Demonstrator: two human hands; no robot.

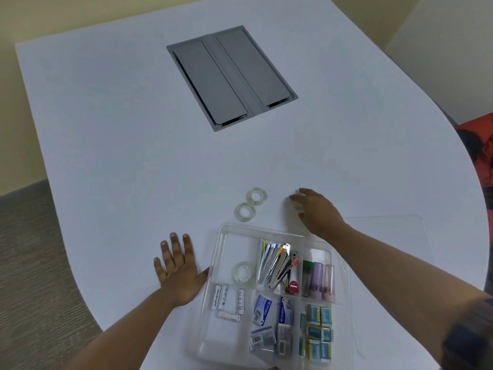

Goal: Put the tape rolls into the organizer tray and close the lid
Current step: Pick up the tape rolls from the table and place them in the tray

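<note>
A clear organizer tray [213, 289] lies on the white table in front of me. One tape roll [243, 273] rests in its top-left compartment. Two more clear tape rolls [256, 196] [245, 211] lie flat on the table just beyond the tray. My right hand [318, 213] reaches past the tray's far edge, its fingers closed around another tape roll [296, 205] that is partly hidden. My left hand [177, 268] rests flat and spread on the table, its thumb touching the tray's left wall. The clear lid [394, 228] lies flat to the right of the tray.
Other tray compartments hold batteries [226, 300], staplers [277, 263], small boxes [262, 308] and blue packets [318, 332]. A grey cable hatch [232, 76] is set into the table farther back. The table edge curves away on the right; carpet shows on the left.
</note>
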